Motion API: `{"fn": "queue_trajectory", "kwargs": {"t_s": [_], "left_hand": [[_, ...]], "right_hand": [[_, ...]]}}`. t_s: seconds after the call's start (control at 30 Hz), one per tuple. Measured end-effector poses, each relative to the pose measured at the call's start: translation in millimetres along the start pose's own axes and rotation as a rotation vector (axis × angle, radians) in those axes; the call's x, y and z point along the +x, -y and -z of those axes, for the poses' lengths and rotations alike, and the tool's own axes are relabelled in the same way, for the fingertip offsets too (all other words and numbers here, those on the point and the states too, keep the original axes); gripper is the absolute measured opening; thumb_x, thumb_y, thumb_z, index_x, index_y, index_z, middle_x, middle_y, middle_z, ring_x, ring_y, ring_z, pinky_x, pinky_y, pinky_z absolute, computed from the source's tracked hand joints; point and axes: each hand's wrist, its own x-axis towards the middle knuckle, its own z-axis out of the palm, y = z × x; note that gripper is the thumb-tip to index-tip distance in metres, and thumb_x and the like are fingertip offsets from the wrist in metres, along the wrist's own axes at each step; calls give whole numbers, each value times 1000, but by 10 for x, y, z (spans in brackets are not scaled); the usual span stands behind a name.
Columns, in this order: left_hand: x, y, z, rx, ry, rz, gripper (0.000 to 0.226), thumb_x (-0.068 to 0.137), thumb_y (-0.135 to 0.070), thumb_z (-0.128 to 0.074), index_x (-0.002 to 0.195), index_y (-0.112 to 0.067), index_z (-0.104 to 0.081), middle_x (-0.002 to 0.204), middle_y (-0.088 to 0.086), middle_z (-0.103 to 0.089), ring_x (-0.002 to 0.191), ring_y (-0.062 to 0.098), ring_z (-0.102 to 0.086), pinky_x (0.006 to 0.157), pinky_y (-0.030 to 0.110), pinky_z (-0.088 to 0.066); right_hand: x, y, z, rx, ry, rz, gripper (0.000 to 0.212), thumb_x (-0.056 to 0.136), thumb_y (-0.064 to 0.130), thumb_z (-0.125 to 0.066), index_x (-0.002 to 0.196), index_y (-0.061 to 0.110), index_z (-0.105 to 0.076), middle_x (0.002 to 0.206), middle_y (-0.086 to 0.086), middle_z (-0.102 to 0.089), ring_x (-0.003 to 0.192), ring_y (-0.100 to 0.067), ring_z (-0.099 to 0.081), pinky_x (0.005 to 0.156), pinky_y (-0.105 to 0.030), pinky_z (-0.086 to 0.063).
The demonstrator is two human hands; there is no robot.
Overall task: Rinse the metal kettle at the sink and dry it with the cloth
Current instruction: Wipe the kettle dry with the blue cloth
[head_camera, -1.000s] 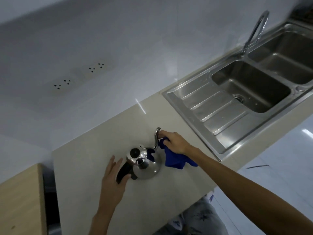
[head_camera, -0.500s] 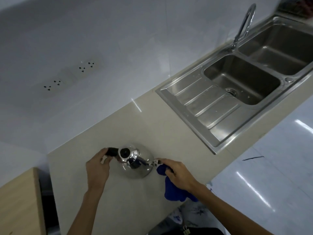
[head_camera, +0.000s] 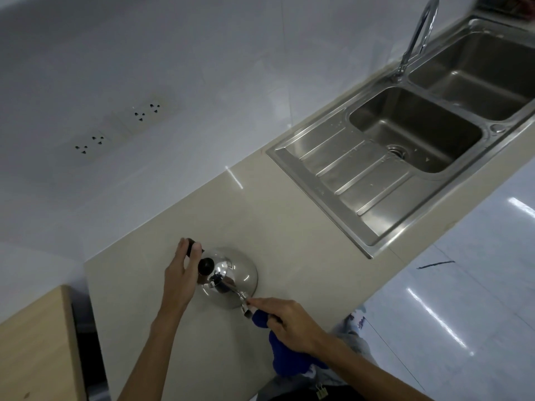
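Note:
The shiny metal kettle [head_camera: 231, 273] stands on the beige counter [head_camera: 260, 215], with a black lid knob and a thin spout pointing toward me. My left hand [head_camera: 181, 276] grips its black handle on the far left side. A blue cloth [head_camera: 285, 354] is bunched in my right hand [head_camera: 289, 322], which pinches it against the tip of the spout; the rest of the cloth hangs past the counter's front edge.
A steel double sink [head_camera: 417, 125] with a ribbed draining board [head_camera: 347, 172] lies to the right, a curved tap [head_camera: 417, 33] behind it. Wall sockets [head_camera: 115, 128] sit on the white backsplash. A wooden unit [head_camera: 34, 345] stands at the lower left.
The kettle has turned on the counter, its handle swinging from near me to the far left and its spout round toward me. My right hand and cloth followed the spout to its tip.

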Motion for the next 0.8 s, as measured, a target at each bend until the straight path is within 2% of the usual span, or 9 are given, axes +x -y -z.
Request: {"fn": "queue_trajectory", "kwargs": {"t_s": [0.1, 0.17, 0.23, 0.33, 0.4, 0.5, 0.57, 0.67, 0.8], "left_hand": [[89, 17, -20, 55, -12, -24, 50, 92, -66, -37, 98, -19, -55, 100, 1, -66, 99, 22, -62, 89, 37, -47], [150, 32, -44, 83, -12, -25, 48, 93, -64, -39, 96, -19, -54, 108, 7, -65, 107, 29, -61, 98, 45, -48], [197, 83, -62, 127, -2, -20, 60, 93, -68, -37, 108, -13, -56, 123, 16, -60, 121, 34, -56, 109, 55, -44], [254, 146, -96, 171, 34, 49, 84, 93, -69, -30, 131, 5, -39, 144, 25, -41, 139, 41, -39, 117, 61, -34], [247, 153, -126, 181, 30, 26, 81, 95, -61, -28, 137, 8, -37, 152, 22, -35, 146, 40, -31, 122, 59, -27], [231, 136, -153, 202, 50, -17, 70, 101, -44, -29, 158, -5, -22, 171, 3, -14, 159, 19, -7, 129, 38, -6], [257, 149, -159, 200, 74, -25, 68, 99, -39, -30, 160, -9, -18, 171, -1, -10, 158, 13, -3, 128, 33, -3], [298, 205, -173, 194, 85, -23, 74, 94, -43, -27, 160, -9, -19, 171, -1, -12, 158, 13, -5, 127, 30, -3], [330, 277, -180, 177, 40, -64, 74, 93, -43, -27, 157, -6, -30, 166, 9, -28, 155, 23, -21, 129, 44, -17]], "right_hand": [[21, 44, -48, 39, 29, 1, 64, 88, 5, -38, 144, 34, -47, 142, 11, -58, 112, -6, -62, 97, -24, -50], [30, 27, -16, 57, 37, -21, 63, 88, 4, -39, 141, 34, -51, 139, 10, -61, 103, -3, -62, 91, -17, -50], [27, -29, 84, 72, 22, -74, 57, 89, 3, -41, 138, 28, -56, 136, 7, -62, 107, -3, -61, 91, -9, -46], [79, -118, 302, 166, -121, -216, 46, 95, 1, -43, 135, 18, -59, 130, 10, -61, 115, -3, -57, 93, -1, -39], [207, -133, 436, 307, -318, -300, 43, 96, 0, -43, 131, 17, -60, 127, 7, -64, 113, -6, -61, 96, -10, -47], [552, -96, 514, 435, -519, -336, 36, 100, 4, -44, 132, 17, -56, 125, 7, -63, 109, 2, -59, 94, -17, -50], [823, -68, 410, 570, -480, -359, 33, 103, 19, -45, 136, 23, -51, 129, 7, -59, 112, -3, -58, 97, -24, -49], [1119, -88, 79, 734, -243, -407, 42, 103, 40, -41, 144, 32, -43, 140, 6, -54, 124, -17, -55, 109, -34, -43], [1204, -192, -141, 654, -261, -350, 45, 105, 37, -39, 149, 29, -40, 147, 11, -49, 130, -7, -49, 113, -23, -37]]}}
